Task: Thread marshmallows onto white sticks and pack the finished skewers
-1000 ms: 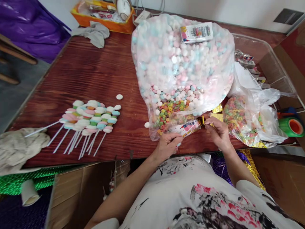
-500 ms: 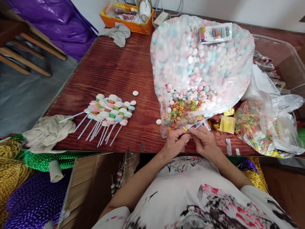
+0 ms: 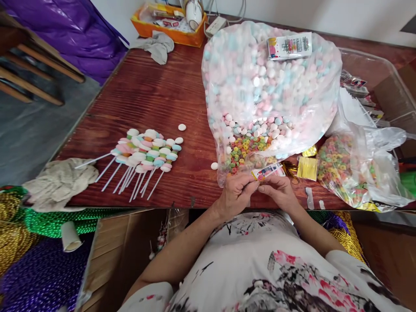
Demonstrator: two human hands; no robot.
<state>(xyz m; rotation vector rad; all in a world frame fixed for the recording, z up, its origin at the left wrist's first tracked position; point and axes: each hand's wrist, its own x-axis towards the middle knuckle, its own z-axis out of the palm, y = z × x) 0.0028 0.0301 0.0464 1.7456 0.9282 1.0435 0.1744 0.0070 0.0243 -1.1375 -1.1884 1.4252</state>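
Observation:
At the table's front edge my left hand [image 3: 236,194] and my right hand [image 3: 282,193] meet fingertip to fingertip. The left fingers are curled together in a pinch, and what they grip is hidden. My right thumb and forefinger bend towards the left fingertips around something too small to make out. Just beyond the fingers lies a printed label [image 3: 273,170]. Behind it, a big clear bag [image 3: 273,86] of pastel candies opens towards me, with coloured candy rings [image 3: 245,151] at its mouth. Gold twist ties [image 3: 307,168] lie right of my right hand.
Several candy skewers on white sticks [image 3: 147,149] lie at left near a crumpled cloth [image 3: 60,182]. A bag of candy rings [image 3: 347,162] and a clear bin [image 3: 386,65] stand right. An orange box [image 3: 169,30] sits at the back. Shiny bead strands [image 3: 48,264] hang below left.
The gold strip that showed at my left fingertips is out of sight. My right hand's fingers have shifted, uncovering more of the printed label. The whole view has moved slightly.

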